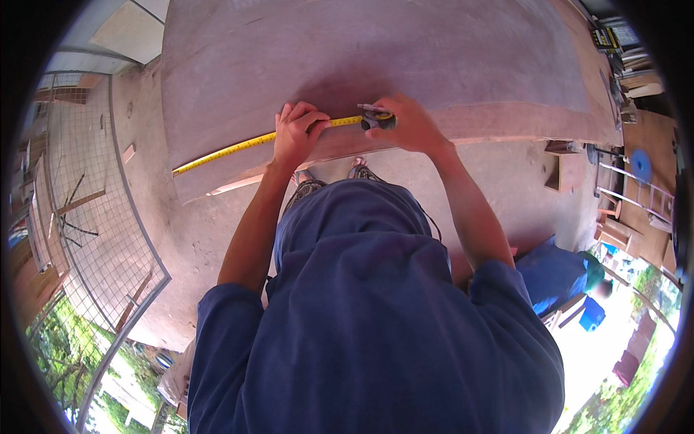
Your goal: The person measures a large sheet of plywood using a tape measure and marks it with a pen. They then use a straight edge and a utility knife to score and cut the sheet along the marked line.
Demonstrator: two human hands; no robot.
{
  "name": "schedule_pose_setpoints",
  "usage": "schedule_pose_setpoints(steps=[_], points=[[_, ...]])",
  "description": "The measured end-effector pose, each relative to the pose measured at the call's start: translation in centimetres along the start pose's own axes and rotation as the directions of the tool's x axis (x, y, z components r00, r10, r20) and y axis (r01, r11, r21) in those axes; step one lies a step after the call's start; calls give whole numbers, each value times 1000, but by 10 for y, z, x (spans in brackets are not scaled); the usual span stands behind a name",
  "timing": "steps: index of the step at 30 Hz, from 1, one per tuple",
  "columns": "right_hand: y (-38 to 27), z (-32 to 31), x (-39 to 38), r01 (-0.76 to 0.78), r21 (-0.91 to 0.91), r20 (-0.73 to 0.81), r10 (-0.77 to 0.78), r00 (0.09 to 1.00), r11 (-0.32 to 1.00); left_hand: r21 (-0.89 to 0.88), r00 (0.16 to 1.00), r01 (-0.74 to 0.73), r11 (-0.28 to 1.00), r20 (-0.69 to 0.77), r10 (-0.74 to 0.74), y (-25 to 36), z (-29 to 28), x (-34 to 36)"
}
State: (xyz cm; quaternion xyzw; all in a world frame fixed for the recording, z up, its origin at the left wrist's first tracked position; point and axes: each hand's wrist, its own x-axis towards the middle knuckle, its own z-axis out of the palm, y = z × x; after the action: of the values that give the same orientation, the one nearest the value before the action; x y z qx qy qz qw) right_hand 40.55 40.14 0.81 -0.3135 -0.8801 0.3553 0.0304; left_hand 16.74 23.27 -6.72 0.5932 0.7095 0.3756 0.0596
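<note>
Fingers of the left hand pinch a yellow tape measure stretched along the tabletop at the frame's upper centre; the right hand curls its fingers around the dark case.

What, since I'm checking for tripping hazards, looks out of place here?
Only a small scrap, perhaps wood, lying alone on the floor left of the large board: it looks dropped or left behind. The yellow measuring tape stretched along the board looks in order.

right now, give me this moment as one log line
left hand: on yellow tape; right hand: holding tape case; tape: extended leftward over board
</note>
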Motion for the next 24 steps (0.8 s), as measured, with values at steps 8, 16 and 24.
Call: schedule_pose_setpoints(steps=[8,16,24], points=[[-12,18,-11,6,-194,-26,-11,1000,981,-8,1000,-11,1000,20,11,-1,-4,2],[-2,-2,-3,59,-172,70,-47,996,983,21,999,5,1000,47,-6,-4,-5,1],[-9,25,-2,54,-352,-137,-109,985,935,25,997,38,999,61,-39,-3,-4,0]])
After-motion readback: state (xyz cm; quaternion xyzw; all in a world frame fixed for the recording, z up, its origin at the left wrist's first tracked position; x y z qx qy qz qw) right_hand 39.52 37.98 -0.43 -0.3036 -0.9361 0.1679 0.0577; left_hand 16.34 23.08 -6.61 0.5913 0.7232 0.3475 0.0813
